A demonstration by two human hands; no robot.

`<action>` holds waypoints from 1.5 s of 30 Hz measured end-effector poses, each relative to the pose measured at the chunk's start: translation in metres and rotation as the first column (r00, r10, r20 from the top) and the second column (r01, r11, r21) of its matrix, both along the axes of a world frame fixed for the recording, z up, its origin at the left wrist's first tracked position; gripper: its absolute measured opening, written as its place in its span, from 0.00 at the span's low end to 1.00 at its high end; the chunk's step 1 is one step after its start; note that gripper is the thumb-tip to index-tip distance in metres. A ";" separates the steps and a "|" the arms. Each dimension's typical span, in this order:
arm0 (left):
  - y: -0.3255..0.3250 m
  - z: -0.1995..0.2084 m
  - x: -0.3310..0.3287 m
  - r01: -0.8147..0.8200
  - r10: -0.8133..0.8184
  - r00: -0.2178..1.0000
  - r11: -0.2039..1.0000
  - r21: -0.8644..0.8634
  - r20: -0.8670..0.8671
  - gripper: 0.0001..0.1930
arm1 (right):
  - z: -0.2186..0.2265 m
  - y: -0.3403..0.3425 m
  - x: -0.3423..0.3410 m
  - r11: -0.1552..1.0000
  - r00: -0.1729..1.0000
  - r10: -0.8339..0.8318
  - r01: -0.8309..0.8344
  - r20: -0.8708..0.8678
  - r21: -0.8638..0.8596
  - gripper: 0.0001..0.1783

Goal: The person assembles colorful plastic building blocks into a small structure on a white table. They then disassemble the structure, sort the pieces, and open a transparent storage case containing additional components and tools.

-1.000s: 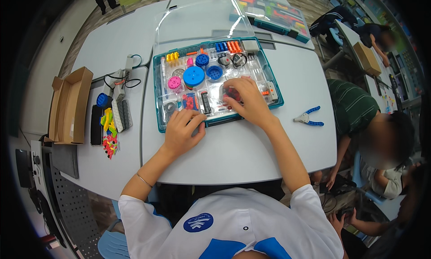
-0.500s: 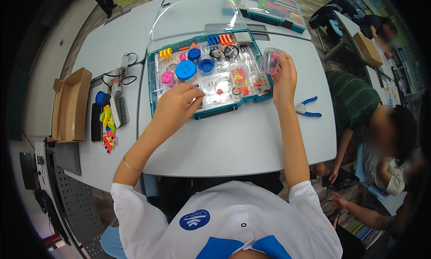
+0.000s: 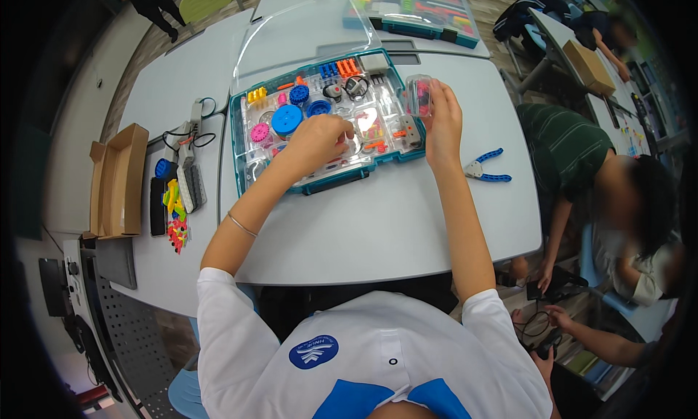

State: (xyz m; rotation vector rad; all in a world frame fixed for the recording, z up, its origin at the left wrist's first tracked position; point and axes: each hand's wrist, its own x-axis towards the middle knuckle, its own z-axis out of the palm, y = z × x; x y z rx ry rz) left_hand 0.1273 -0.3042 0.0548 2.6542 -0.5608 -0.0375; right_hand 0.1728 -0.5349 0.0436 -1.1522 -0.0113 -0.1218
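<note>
An open teal-rimmed parts case with a clear divided tray lies on the white table. Over its middle, my left hand has its fingers curled together, pointing down into the tray. Whatever lies between those fingertips is hidden. At the case's right edge my right hand holds up a small clear plastic box with pink pieces inside. Around my left hand are a big blue wheel, a smaller blue wheel, a pink gear and a dark blue gear.
Blue-handled pliers lie right of the case. To the left are an open cardboard box, a grey block with cables and loose coloured pieces. A second closed case sits behind. A person in a green shirt bends down at right.
My left hand has moved right across the tray, from its front left part to the middle. My right hand still holds the small clear box. The whole view has shifted slightly.
</note>
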 end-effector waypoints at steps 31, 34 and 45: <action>0.029 0.031 -0.033 -0.290 0.298 0.951 0.774 -0.563 -0.079 0.07 | 0.005 0.022 -0.014 0.963 0.962 0.174 -0.121 0.210 -0.242 0.16; 0.041 0.025 -0.038 -0.294 0.334 0.941 0.728 -0.619 -0.054 0.07 | -0.003 0.044 -0.028 0.826 0.858 0.350 -0.095 0.375 -0.556 0.16; 0.042 0.001 -0.034 -0.192 0.228 0.974 0.851 -0.488 0.014 0.10 | -0.017 0.057 -0.032 0.479 0.679 0.511 0.285 0.528 -0.830 0.16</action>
